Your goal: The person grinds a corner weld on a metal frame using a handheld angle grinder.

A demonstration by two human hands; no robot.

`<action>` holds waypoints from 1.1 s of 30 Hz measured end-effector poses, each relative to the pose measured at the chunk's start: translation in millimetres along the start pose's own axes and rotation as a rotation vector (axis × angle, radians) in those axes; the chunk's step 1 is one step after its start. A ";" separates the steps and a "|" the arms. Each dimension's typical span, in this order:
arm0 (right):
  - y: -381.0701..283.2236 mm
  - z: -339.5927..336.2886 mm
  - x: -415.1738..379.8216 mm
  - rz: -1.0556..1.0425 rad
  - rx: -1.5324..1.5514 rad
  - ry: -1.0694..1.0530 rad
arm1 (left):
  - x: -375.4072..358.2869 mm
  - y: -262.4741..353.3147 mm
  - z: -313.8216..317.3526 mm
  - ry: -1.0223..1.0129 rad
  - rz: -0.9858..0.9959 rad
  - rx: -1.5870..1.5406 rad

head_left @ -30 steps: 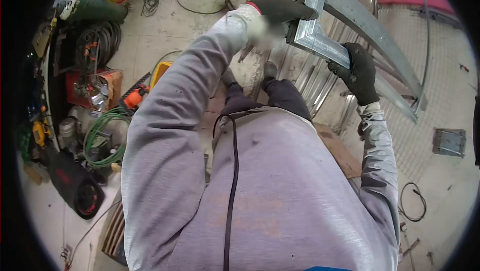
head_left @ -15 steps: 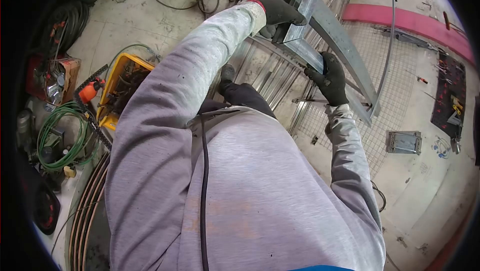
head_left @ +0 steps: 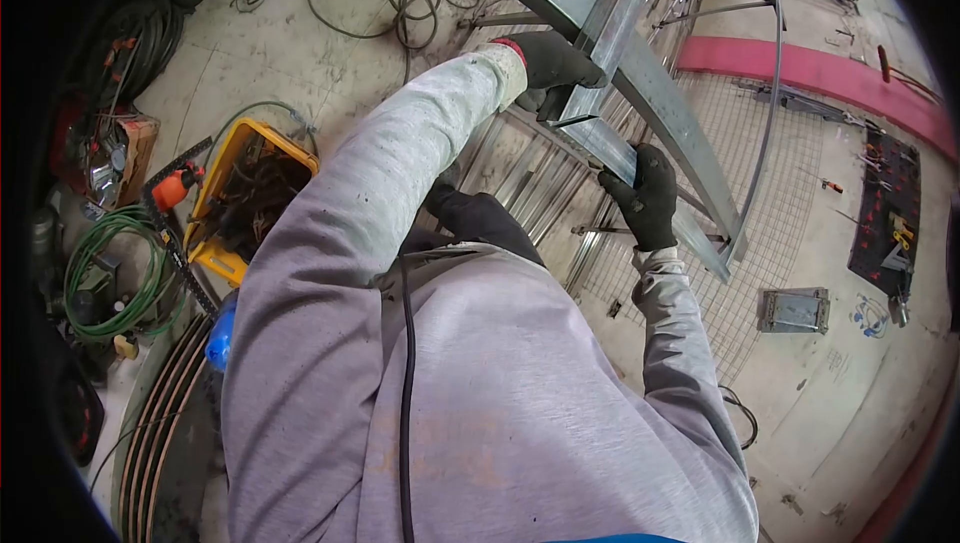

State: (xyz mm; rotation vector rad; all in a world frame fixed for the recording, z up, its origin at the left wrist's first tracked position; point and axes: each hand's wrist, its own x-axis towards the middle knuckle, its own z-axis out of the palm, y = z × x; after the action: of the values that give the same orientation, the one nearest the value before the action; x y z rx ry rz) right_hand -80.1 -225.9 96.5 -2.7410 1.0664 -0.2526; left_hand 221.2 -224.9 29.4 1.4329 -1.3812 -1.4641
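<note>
Well, starting from my far left, I have a coil of smooth green hose [head_left: 115, 268] lying in loose rings, and below it a stack of thin, curved, brown-edged strips [head_left: 165, 413]. Beside the coil, an open yellow plastic crate [head_left: 219, 260] holds a dark, tangled mass. A rounded, glossy blue thing [head_left: 221, 331] shows just below the crate. Farther forward, thin dark cable [head_left: 410, 3] curls on the scuffed pale floor.

Ahead of the torso, the left hand [head_left: 555, 65], in a dark matte glove with a red cuff edge, is closed around the long arm of an angled metal profile [head_left: 605, 146], close to its corner. That profile is shiny, grey and straight-sided, with a dark slit at the corner. Its long arm crosses over a broad curved metal beam [head_left: 690, 143]; I can't tell whether they touch. The right hand [head_left: 650, 198], gloved too, is clamped around the end of the short arm.

Beyond are a fine square-patterned mesh [head_left: 775, 213], a flat pink band [head_left: 750, 61], a dull rectangular metal piece [head_left: 793, 311] and a long black panel [head_left: 884, 208] carrying small tools.
</note>
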 end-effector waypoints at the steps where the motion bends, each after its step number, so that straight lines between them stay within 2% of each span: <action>1: -0.5 0.2 -0.3 -0.007 0.013 0.007 | 0.4 -2.6 -1.8 -0.044 0.079 0.022; 6: -5.5 -3.4 3.0 -0.062 0.009 0.016 | -0.1 -3.8 0.0 -0.050 0.007 -0.085; 10: -5.5 -5.0 4.7 -0.016 0.073 -0.041 | -8.4 3.9 -0.5 -0.045 -0.103 -0.186; 17: -3.9 -8.2 8.8 0.005 0.088 -0.098 | -10.9 5.4 -4.1 -0.090 -0.139 -0.212; 23: -1.8 -8.2 8.0 0.073 0.099 -0.139 | -9.5 6.8 -6.4 -0.119 -0.153 -0.213; 26: -4.3 -8.6 8.5 0.102 0.102 -0.144 | -11.1 2.6 -5.0 -0.131 0.031 -0.182; 28: -5.0 -9.4 9.2 0.096 0.103 -0.144 | -3.5 1.8 -1.6 -0.105 -0.109 -0.193; 33: -4.7 -7.5 10.2 0.074 0.128 -0.133 | -12.0 3.4 -3.3 -0.102 -0.017 -0.124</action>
State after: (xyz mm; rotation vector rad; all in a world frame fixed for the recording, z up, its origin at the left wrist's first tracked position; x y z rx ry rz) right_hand -71.3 -230.3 105.8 -2.5597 1.0748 -0.1217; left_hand 225.8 -215.1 36.4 1.3115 -1.3162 -1.6243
